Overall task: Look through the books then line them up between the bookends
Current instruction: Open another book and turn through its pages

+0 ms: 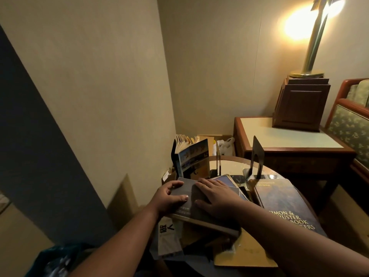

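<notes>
Head view: left hand [169, 198] wraps the left edge of a grey closed paperback book [191, 198]; right hand [217, 196] lies flat and open on its cover. Book rests on a loose heap on the round bench [229, 166]. One picture-covered book [192, 158] stands upright, pages fanning, beside two dark metal bookends [255, 158].

Risk: lifting may shift the heap, sliding the large blue handbook [287, 206] off the bench edge; the standing book, apparently unsupported on one side, could topple.
</notes>
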### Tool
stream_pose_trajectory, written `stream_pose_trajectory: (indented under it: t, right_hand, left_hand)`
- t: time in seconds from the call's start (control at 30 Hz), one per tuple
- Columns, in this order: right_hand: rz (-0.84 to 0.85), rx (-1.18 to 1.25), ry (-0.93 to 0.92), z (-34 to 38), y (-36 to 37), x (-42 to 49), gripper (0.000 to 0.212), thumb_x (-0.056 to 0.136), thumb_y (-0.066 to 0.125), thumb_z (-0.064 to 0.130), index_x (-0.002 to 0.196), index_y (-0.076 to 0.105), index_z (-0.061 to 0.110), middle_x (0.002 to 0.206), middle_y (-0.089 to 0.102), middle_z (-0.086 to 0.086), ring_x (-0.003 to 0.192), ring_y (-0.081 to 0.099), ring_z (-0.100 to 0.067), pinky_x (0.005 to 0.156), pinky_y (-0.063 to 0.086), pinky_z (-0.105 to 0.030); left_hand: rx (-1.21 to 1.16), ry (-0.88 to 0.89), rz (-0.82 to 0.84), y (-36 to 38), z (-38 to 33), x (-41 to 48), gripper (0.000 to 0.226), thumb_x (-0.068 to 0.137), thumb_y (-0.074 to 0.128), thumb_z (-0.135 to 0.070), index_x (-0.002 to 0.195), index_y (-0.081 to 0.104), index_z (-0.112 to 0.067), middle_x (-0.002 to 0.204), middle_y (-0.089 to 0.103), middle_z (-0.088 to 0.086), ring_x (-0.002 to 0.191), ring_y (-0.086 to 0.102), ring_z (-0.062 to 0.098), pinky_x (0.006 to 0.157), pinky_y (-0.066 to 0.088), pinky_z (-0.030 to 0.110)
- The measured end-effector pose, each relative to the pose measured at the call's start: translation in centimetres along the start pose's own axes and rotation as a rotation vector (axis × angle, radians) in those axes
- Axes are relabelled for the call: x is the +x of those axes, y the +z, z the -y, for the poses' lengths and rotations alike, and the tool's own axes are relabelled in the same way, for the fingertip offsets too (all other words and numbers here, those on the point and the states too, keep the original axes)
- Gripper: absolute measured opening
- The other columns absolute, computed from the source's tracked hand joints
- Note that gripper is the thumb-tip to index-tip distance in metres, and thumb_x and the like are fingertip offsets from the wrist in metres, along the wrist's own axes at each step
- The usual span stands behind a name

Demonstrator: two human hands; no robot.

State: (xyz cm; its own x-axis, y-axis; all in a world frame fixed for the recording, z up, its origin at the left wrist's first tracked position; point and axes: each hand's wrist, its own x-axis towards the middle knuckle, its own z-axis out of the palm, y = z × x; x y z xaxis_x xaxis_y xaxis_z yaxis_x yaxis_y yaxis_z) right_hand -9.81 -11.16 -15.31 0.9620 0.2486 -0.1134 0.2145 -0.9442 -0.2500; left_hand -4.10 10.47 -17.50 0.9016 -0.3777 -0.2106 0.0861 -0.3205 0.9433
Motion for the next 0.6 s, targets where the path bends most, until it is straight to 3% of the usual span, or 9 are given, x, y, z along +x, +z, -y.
stream_pose_trajectory:
  t: [0.2, 0.33, 0.47, 0.6]
  right_hand:
    - [-0.001, 0.053, -0.023, 0.0, -0.4, -0.6, 0.075, 0.097, 0.045, 0.062, 0.159, 0.015, 0.032, 0.167, 0.011, 0.006, 0.153, 0.010, -0.022, 0.122, 0.009, -0.043]
    - [-0.005, 0.058, -0.029, 0.3, -0.8, -1.0, 0.074, 0.097, 0.047, 0.060, 0.159, 0.017, 0.032, 0.167, 0.012, 0.006, 0.153, 0.010, -0.022, 0.122, 0.011, -0.043]
    - [-0.004, 0.090, -0.017, 0.4, -1.3, -1.4, 0.073, 0.096, 0.047, 0.061, 0.158, 0.018, 0.035, 0.167, 0.012, 0.007, 0.152, 0.011, -0.023, 0.121, 0.015, -0.046]
    - [-0.028, 0.145, 0.056, -0.6, -1.2, -1.7, 0.067, 0.099, 0.038, 0.061, 0.157, 0.009, 0.043, 0.168, 0.009, 0.007, 0.153, 0.008, -0.024, 0.122, 0.011, -0.047]
  left_hand:
    - [-0.106, -0.051, 0.060, 0.8, -0.5, -0.8, 0.065, 0.067, 0.084, -0.030, 0.124, 0.055, -0.037, 0.129, 0.045, 0.005, 0.111, 0.057, 0.033, 0.081, 0.059, 0.038]
    - [0.039, -0.022, 0.072, 0.7, -1.3, -1.4, 0.066, 0.072, 0.083, -0.031, 0.130, 0.050, -0.039, 0.130, 0.042, 0.000, 0.112, 0.054, 0.028, 0.085, 0.059, 0.038]
    - [0.119, 0.007, 0.054, 0.1, -2.3, -2.2, 0.067, 0.076, 0.080, -0.031, 0.134, 0.047, -0.037, 0.132, 0.040, 0.002, 0.110, 0.056, 0.026, 0.078, 0.060, 0.032]
    - [0.156, 0.078, -0.017, -1.6, -3.9, -3.1, 0.058, 0.081, 0.077, -0.024, 0.130, 0.049, -0.036, 0.129, 0.042, 0.000, 0.105, 0.059, 0.028, 0.076, 0.062, 0.036]
